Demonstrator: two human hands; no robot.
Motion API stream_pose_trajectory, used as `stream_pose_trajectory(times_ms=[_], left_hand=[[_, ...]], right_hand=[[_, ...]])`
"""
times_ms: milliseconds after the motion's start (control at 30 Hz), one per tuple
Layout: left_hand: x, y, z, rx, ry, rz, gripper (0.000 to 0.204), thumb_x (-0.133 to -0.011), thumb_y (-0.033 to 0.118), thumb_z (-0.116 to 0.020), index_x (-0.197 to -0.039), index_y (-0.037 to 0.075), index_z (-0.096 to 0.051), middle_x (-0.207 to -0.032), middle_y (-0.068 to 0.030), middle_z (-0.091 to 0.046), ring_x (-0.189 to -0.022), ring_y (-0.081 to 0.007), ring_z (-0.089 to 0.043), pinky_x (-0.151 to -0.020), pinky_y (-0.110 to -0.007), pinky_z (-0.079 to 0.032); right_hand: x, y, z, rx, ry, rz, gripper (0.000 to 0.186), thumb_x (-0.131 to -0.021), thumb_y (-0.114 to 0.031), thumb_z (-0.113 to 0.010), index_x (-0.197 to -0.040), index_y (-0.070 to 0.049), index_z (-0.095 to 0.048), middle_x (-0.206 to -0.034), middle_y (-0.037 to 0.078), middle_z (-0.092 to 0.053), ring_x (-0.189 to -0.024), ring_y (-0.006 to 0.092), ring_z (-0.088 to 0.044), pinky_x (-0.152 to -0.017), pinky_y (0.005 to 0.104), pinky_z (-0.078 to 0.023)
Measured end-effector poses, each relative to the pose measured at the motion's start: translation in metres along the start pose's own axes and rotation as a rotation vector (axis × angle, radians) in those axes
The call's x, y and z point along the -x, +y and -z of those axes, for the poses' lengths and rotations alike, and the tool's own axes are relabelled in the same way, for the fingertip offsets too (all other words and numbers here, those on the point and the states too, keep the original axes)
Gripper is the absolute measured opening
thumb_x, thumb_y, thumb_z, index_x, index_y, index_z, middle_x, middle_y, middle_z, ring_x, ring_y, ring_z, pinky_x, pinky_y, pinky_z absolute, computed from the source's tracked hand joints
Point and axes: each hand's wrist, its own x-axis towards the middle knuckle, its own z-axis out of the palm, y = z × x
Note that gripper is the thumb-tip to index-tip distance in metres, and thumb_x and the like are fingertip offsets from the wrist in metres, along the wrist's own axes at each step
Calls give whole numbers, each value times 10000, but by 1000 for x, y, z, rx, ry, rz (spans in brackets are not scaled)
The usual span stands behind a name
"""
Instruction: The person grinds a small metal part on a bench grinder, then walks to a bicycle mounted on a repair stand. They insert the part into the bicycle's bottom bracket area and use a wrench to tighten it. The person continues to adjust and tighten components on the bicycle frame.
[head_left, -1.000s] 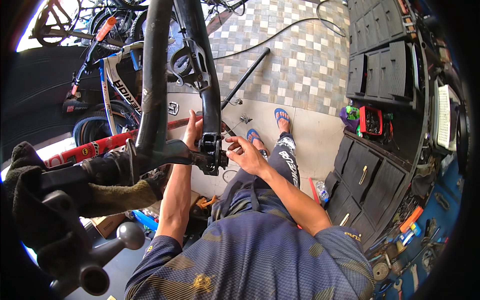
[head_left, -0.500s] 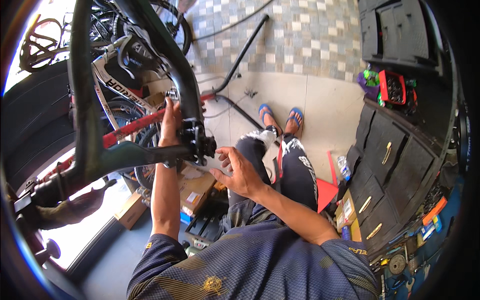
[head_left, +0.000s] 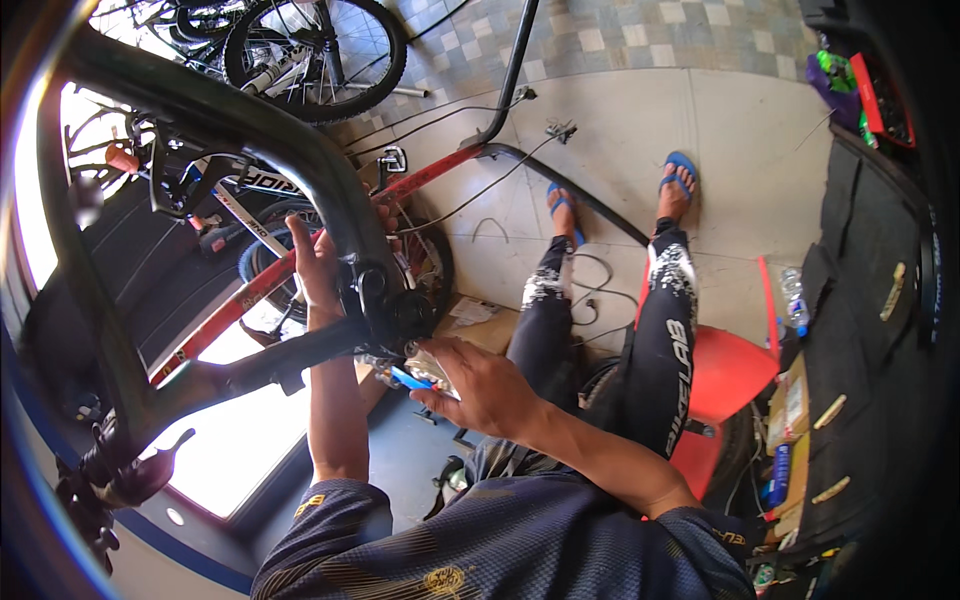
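Head view: left hand grips the black frame; right hand pinches a blue tool at the joint. Fastening seems in progress; the next turn needs a steady frame.

Raised black bike frame, blue-handled tool

Bicycle repair workshop, parked bicycles, loose cables, tiled floor

Daylight glare blown out lower left; fisheye bends edges; dark vignette at rim
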Motion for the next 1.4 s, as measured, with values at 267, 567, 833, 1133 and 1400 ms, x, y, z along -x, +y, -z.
stream_pose_trajectory(times_ms=[267,567,833,1133,1400], left_hand=[[-2,0,-27,-33,-98,-23,1100,-967,853,-305,-1624,-27,-248,-1367,-300,-602,-1207,-399,-656,-987,-555,-582],[5,-10,-66,-195,171,-99,995,-1021,774,-297,-1524,-78,-399,-1279,-299,-629,-1115,-428,-682,-830,-593,-640],[34,-11,-41,-390,718,-189,812,-1040,725,-384,-1264,-26,-597,-1018,-208,-717,-803,-266,-743,-663,-379,-639],[29,-18,-49,-602,1213,-287,748,-997,742,-514,-1116,15,-644,-836,4,-575,-729,-94,-573,-679,-249,-496],[28,-12,-40,-891,1281,-141,700,-998,764,-487,-699,131,-523,-662,60,-406,-632,-59,-372,-591,-276,-320]], right_hand=[[-3,22,-15,-139,165,212,455,-951,-311,-783,-1293,-55,-625,-1047,140,-699,-798,281,-714,-688,378,-579],[-2,34,-1,-99,135,276,451,-899,-278,-825,-1305,-122,-708,-1093,122,-714,-771,186,-697,-649,293,-549],[-1,27,1,47,107,298,451,-901,-271,-819,-1301,-93,-706,-995,112,-747,-708,179,-704,-626,295,-544],[7,26,-26,-370,232,101,480,-913,-261,-816,-1283,8,-674,-987,136,-755,-740,260,-726,-667,334,-572],[1,12,-28,-271,234,137,448,-947,-269,-773,-1293,-2,-674,-959,115,-746,-749,217,-710,-679,315,-567]])
